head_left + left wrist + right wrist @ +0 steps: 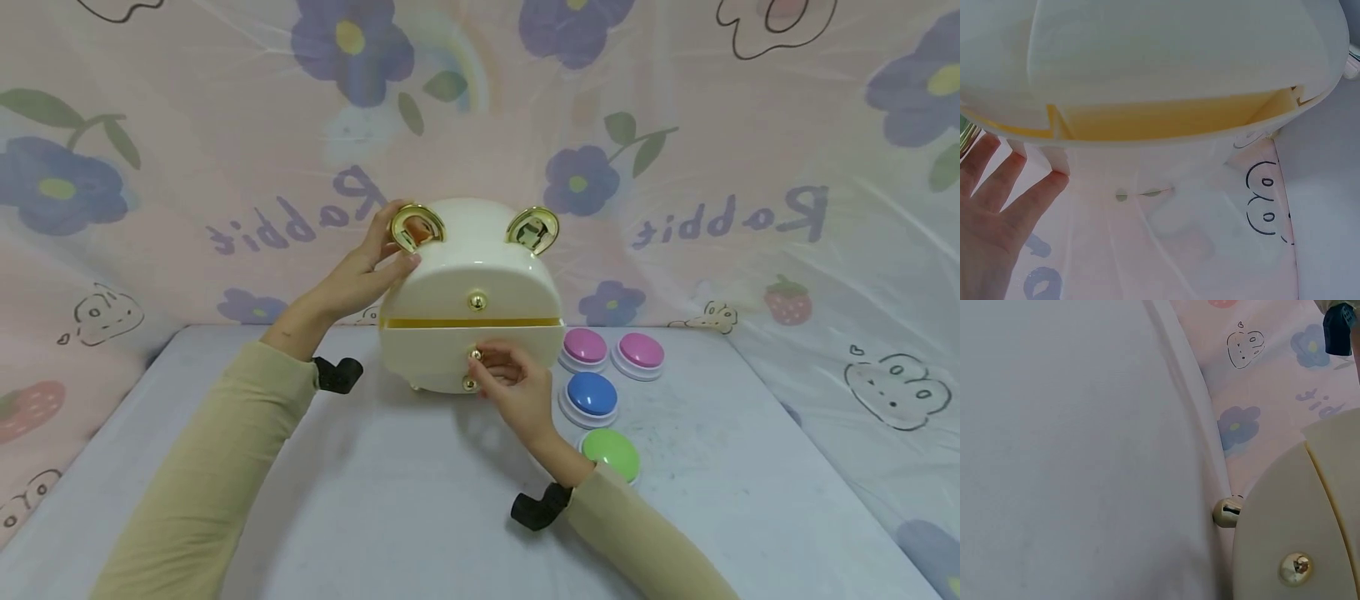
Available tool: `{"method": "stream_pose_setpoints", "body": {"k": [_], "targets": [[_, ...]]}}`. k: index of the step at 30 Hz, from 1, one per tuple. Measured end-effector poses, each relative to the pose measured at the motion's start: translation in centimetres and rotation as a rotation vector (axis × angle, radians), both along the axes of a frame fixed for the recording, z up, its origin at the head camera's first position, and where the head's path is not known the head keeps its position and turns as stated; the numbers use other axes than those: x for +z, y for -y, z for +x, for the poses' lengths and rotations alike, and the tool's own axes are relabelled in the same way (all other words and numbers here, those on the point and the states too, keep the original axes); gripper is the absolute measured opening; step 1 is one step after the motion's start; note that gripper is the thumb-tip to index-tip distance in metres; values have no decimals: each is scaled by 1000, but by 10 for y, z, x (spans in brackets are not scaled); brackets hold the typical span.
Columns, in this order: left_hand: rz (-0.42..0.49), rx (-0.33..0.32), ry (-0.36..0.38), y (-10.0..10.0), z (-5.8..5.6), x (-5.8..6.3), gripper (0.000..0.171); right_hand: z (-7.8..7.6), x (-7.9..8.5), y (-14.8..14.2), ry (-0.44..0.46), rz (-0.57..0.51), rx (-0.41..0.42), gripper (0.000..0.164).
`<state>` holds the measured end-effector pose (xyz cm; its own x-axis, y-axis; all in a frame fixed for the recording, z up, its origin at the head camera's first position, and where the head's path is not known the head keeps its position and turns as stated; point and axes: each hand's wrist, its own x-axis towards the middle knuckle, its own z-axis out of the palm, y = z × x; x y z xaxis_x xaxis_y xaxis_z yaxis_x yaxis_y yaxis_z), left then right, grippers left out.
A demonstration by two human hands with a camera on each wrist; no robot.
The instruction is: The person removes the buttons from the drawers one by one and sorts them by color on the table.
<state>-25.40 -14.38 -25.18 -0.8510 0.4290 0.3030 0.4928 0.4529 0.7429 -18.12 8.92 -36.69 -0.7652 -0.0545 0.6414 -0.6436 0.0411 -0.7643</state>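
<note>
A glossy white drawer box with two gold-rimmed ears stands on the table, and it carries gold knobs on its front. Its drawer sticks out a little, so a strip of yellow interior shows along the top. My left hand holds the box's upper left side around the ear, thumb in front and fingers behind; its fingertips touch the box in the left wrist view. With thumb and index finger, my right hand pinches the drawer knob. The right wrist view shows another gold knob, but not the hand.
Right of the box, several round push buttons stand on white bases: two pink, one blue, and one green beside my right wrist. A white cloth covers the table. Behind it hangs a printed curtain.
</note>
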Motion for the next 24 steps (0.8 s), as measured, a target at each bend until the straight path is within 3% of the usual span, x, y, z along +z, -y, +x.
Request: {"method": "stream_pose_setpoints", "body": {"k": [17,24], "targets": [[12,-20,-28,-1,-3,0,68,-13,-1,8,83,-78,-15,23],[12,-5,-24,0,-2,-1,68,-12,-3,11,124,-95,-40,24]]}}
